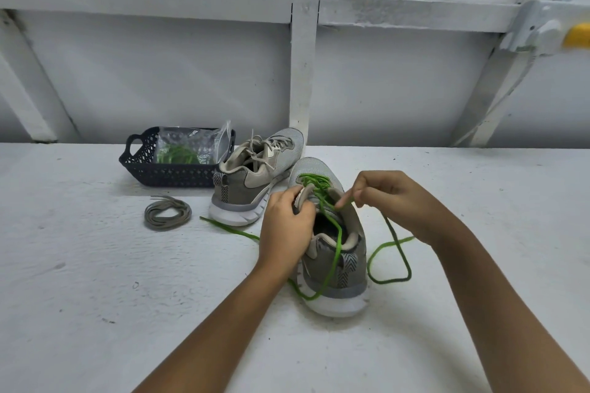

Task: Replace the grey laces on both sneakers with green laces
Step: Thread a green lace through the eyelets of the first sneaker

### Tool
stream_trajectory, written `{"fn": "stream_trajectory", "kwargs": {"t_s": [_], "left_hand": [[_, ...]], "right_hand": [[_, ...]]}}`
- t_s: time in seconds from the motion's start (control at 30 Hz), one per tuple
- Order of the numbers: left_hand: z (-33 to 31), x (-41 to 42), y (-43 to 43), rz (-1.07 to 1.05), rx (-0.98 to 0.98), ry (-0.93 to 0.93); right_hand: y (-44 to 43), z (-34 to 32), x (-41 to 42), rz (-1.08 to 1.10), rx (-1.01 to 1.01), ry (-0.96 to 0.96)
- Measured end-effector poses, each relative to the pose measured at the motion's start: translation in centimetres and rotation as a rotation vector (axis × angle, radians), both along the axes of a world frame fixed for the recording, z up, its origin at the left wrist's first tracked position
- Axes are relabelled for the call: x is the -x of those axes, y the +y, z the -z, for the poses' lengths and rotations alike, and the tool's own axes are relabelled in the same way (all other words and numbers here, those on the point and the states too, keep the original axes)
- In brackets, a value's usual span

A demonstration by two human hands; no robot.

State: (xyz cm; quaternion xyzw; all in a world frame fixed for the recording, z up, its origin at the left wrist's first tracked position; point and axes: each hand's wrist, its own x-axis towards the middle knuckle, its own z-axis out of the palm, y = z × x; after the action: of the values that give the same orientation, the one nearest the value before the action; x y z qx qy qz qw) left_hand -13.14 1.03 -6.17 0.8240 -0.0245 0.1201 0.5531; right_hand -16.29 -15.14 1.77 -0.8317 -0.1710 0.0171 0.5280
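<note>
- While the left hand [287, 226] clamps its grip on the tongue of the near sneaker [338, 268] on the worktop [95, 265], the right hand [389, 198] pinches the green lace [336, 242], which is threaded almost to the top.
- The far sneaker [252, 175] behind it has grey laces [255, 150]; I judge about half is left.

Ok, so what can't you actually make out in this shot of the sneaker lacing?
All in the head view:
- Left-side eyelets of the near sneaker: covered by the left hand.
- Tip of the green lace: hidden in the right hand's pinch.
- Number of laces in the plastic bag in the basket: blurred by crinkled plastic.
- Yellow object: cut off by the right edge.
</note>
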Motion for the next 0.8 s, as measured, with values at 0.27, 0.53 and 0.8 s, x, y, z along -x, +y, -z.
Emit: {"fn": "stream_trajectory", "kwargs": {"t_s": [0.27,0.53,0.8], "left_hand": [[-0.1,0.0,0.0,-0.014,0.004,0.008],[-0.1,0.0,0.0,-0.006,0.004,0.009],[-1.2,0.3,0.1,0.03,0.064,-0.15]], "right_hand": [[0.9,0.0,0.5,-0.044,-0.016,0.065],[0.8,-0.8,0.8,-0.003,-0.161,0.13],[1.4,-4.0,-1.3,0.216,-0.889,0.5]]}}
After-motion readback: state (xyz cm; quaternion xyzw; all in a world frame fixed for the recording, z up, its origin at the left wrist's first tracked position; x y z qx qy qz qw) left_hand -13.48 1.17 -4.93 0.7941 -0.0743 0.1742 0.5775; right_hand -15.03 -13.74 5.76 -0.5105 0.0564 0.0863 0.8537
